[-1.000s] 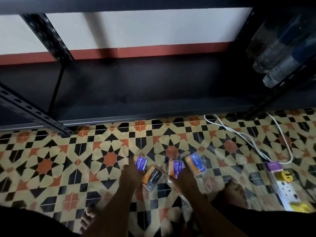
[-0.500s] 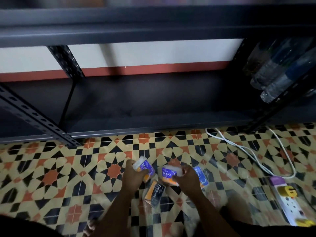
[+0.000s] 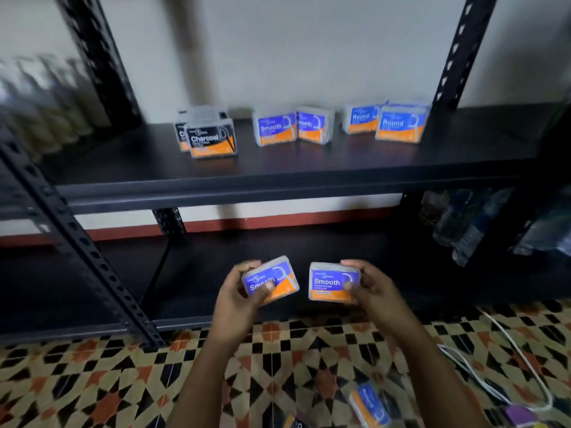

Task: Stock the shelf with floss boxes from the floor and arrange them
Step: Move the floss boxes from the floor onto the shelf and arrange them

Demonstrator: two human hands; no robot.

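My left hand (image 3: 239,295) grips a blue and orange "Smooth" floss box (image 3: 272,279), tilted, in front of the lower shelf. My right hand (image 3: 372,288) holds a second "Smooth" box (image 3: 329,282), upright and facing me. On the black upper shelf (image 3: 309,171) stand two black "Charcoal" boxes (image 3: 211,138), two "Smooth" boxes (image 3: 275,129) and two "Round" boxes (image 3: 400,126), grouped by kind. Between my forearms on the tiled floor lie a blue "Round" box (image 3: 369,404) and the edge of a dark box (image 3: 293,423).
Black slotted uprights (image 3: 102,267) frame the rack. Plastic bottles (image 3: 463,223) lie on the lower shelf at right, blurred bottles (image 3: 46,97) stand at upper left. A white cable (image 3: 506,359) and a power strip (image 3: 522,417) lie on the floor at right.
Both hands picked a "Smooth" box each off the floor and lifted them up to lower-shelf height. The view tilted up, bringing the stocked upper shelf into sight.
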